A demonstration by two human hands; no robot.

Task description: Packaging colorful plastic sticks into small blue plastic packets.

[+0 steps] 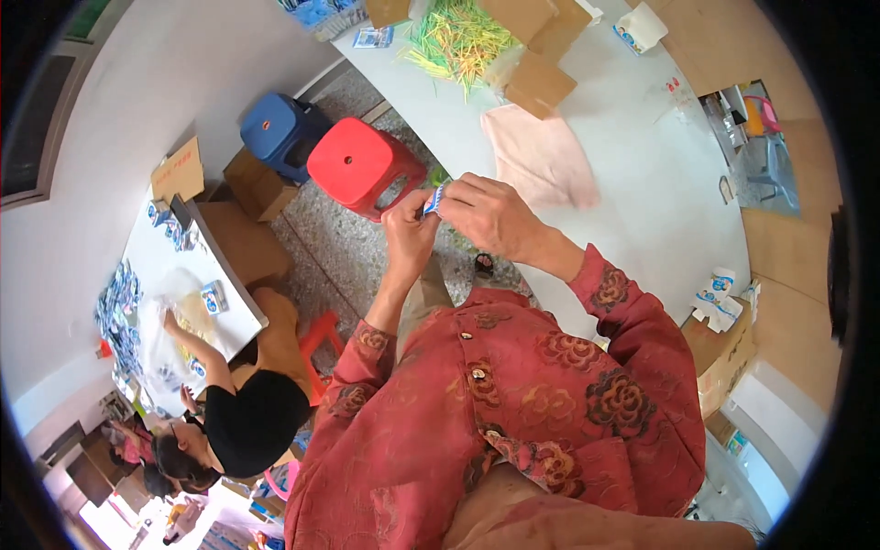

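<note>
Both of my hands are raised in front of me, above the near side of the white table. My left hand [409,236] pinches a small blue-and-white printed packet [433,201] from its left side. On the other side, the curled fingers of my right hand [488,214] close on the same packet. Much of it is covered by my fingers, so I cannot tell whether it is a box or a pouch. A pale pink cloth [541,158] lies on the table beyond my right hand.
A heap of yellow and green strips [458,41] lies on the white table [642,183] beside an open cardboard box [541,82]. Red [353,163] and blue [275,128] stools stand at the left. A person in black [252,422] works at another table [234,298].
</note>
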